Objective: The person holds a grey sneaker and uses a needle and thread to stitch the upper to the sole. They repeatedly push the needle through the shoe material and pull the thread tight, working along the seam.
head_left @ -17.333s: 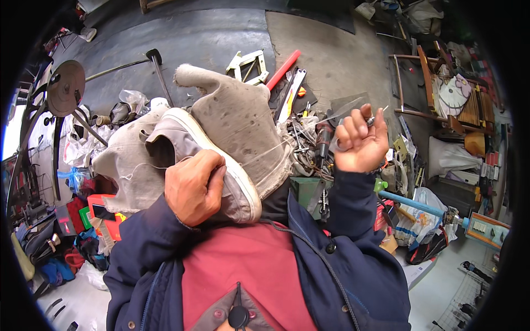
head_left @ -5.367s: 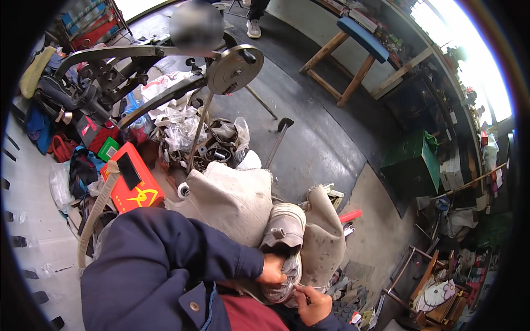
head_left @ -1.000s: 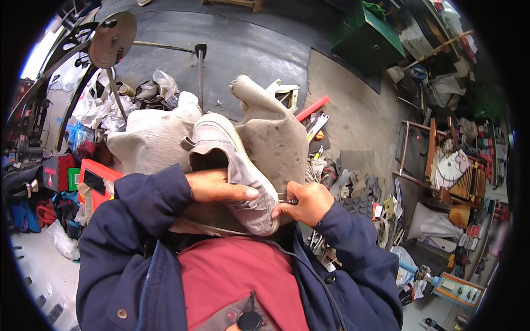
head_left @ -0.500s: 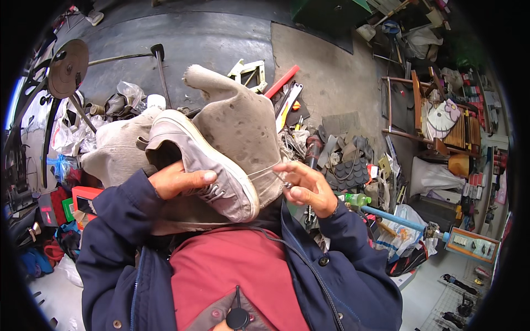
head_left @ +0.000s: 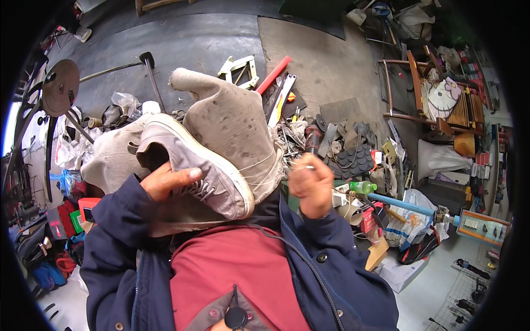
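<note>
A grey lace-up sneaker [head_left: 207, 160] with a pale sole edge lies tilted across my lap, on a stained beige cloth [head_left: 226, 121]. My left hand [head_left: 168, 181] grips it, thumb on top beside the laces and fingers hidden inside or under the shoe. Light thread [head_left: 262, 184] runs from the sole edge near the toe toward my right hand [head_left: 311, 185]. That hand is closed, raised to the right of the shoe and slightly blurred. A thin bit sticks out at its fingers, too small to make out.
Right of my lap lie rubber scraps [head_left: 350, 163], a dark red-handled tool [head_left: 313, 139] and a green bottle [head_left: 362, 187]. A blue bar [head_left: 400, 204] reaches rightward. A metal wheel [head_left: 61, 88] stands at left, and wooden chair frames [head_left: 414, 91] at far right.
My right hand has closed from a spread pinch into a fist and shifted slightly right, drawing the thread outward. My left hand keeps its hold on the sneaker. The whole view has shifted a little.
</note>
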`<state>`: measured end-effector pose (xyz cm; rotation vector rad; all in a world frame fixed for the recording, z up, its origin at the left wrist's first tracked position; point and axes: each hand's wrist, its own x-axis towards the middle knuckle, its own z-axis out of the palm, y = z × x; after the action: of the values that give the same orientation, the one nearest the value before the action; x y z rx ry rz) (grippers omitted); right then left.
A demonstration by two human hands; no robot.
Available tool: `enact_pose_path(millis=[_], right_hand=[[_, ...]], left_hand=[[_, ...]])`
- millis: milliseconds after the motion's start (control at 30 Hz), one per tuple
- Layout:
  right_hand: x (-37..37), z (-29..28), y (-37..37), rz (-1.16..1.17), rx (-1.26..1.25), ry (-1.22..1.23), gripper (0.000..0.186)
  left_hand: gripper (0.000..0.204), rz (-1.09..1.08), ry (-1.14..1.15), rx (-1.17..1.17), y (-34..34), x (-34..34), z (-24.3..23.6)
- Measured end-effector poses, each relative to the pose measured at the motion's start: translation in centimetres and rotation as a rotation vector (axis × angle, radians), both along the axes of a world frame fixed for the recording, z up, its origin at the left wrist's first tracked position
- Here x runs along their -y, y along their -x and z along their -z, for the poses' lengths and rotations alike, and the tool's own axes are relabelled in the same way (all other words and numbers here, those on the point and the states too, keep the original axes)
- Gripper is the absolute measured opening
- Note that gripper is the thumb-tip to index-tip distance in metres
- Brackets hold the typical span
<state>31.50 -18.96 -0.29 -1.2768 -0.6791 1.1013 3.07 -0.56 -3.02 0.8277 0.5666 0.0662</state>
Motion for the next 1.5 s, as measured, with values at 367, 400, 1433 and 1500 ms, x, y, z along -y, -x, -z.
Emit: enact_pose_path(millis=[367,400,1433,1500], right_hand=[[-2.7,1.3,4.4,-0.347,0.842,-0.013,0.047],[-2.6,1.5,4.5,-0.351,0.838,-0.01,0.047],[-1.0,-2.2,1.7,-0.53,0.42,0.239,0.027],[-1.4,-1.7,1.9,-0.56,0.432,0.369,0.027]], left_hand=[[0.052,0.164,-1.728,-0.398,2.9,0.3,-6.0],[0.051,0.132,-1.715,-0.367,3.8,0.3,-5.6],[0.012,-0.024,-1.703,-0.142,-4.0,4.5,-6.1],[0.011,-0.05,-1.683,-0.162,-4.1,4.5,-6.0]])
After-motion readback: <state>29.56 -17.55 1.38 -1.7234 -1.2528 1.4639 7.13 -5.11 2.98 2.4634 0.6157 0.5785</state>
